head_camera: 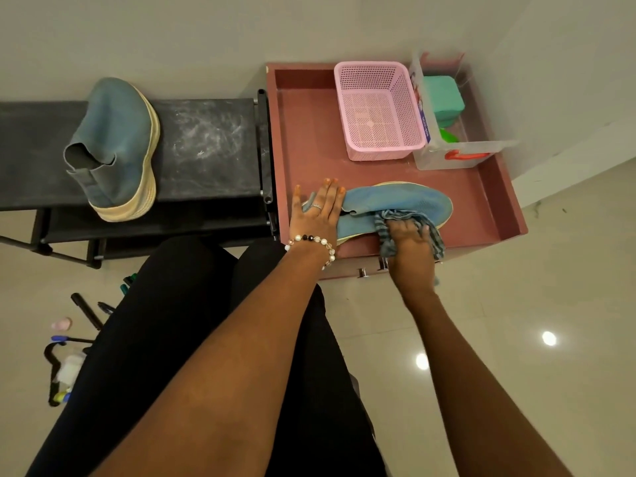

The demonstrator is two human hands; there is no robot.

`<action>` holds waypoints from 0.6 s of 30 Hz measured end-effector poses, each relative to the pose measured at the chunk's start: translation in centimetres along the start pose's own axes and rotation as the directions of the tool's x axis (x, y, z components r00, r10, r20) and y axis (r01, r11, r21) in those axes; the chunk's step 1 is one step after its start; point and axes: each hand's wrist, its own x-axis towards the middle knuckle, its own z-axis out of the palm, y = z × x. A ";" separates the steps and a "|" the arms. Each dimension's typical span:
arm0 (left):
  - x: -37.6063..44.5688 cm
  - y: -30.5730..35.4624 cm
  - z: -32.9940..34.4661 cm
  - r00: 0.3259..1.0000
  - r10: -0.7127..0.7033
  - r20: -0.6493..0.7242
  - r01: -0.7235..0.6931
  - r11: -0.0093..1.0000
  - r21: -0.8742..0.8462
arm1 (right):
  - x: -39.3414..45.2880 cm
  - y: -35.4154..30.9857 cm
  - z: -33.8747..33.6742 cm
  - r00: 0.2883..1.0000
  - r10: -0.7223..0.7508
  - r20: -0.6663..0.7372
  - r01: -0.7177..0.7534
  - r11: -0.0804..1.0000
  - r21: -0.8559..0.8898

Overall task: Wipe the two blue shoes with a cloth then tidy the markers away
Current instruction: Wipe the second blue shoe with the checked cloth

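Glossy floor tiles surround a maroon tray-top bench; one blue shoe lies on its side near the front edge, bare surface behind it up to the pink basket. Left hand presses the heel, fingers straight; right hand grips a striped cloth against the sole edge. Second blue shoe rests on the black rack; markers scattered on the floor, left.

Dim even indoor light, two glare spots on floor tiles, wide-angle edge warp, slightly soft
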 end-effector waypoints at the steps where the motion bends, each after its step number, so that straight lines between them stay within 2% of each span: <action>1: 0.0 0.0 -0.1 1.000 -0.004 0.000 0.004 1.000 0.000 | -0.1 -1.2 0.2 0.998 0.041 -0.038 -0.041 0.999 -0.004; 4: -0.2 0.1 -0.2 1.000 -0.009 -0.013 0.009 1.000 -0.005 | -0.2 -5.0 1.1 0.992 0.122 0.019 -0.122 0.992 0.012; 7: 0.0 0.0 -0.1 0.999 -0.006 -0.034 0.005 1.000 -0.019 | -0.8 -6.8 2.1 0.997 -0.068 -0.020 0.069 0.997 0.040; 11: 0.1 0.0 0.0 1.000 0.000 -0.013 0.000 1.000 -0.014 | -0.4 -2.7 1.2 0.959 -0.279 0.044 0.277 0.959 0.053; 13: 0.2 0.0 0.2 1.000 0.006 0.000 -0.006 1.000 -0.017 | 0.3 0.1 0.2 0.969 -0.244 0.049 0.245 0.969 -0.024; 15: 0.2 -0.1 0.3 1.000 0.008 0.005 -0.008 1.000 -0.009 | 0.5 1.4 -0.3 0.991 -0.132 0.006 0.132 0.988 -0.077; 18: 0.1 0.0 0.1 1.000 -0.003 0.000 0.003 1.000 0.010 | 0.2 -1.8 0.0 0.996 0.090 0.017 -0.087 0.988 -0.125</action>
